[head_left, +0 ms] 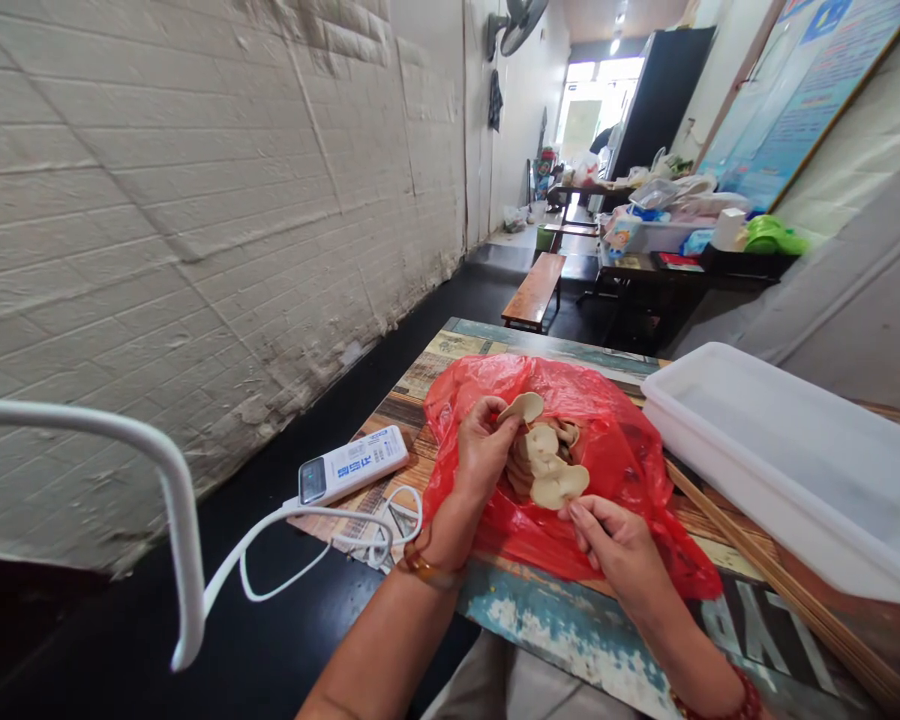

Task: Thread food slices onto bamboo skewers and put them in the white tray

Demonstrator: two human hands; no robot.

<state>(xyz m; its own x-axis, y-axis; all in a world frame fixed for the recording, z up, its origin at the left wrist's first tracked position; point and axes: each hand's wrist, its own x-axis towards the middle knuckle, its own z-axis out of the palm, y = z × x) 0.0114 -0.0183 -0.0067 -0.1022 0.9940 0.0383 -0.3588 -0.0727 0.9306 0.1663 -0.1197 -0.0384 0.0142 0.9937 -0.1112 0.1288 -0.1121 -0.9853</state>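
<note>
A pile of thin, round beige slices point(521, 470) lies in an opened red plastic bag point(622, 440) on the table. My left hand point(484, 450) pinches a beige slice point(525, 407) between thumb and fingers, over the far left side of the pile. At the near edge of another slice point(560, 487), my right hand point(607, 540) is closed in a pinch. It appears to grip the end of a thin bamboo skewer going into that slice, though the stick is mostly hidden. Both hands are above the bag.
A bundle of bamboo skewers point(787, 590) lies right of the bag, beside a white plastic tub point(780, 480). At left rest a white power bank point(356, 465) and its looped cable point(292, 512). Beyond stand a bench point(536, 288) and a cluttered table point(645, 262).
</note>
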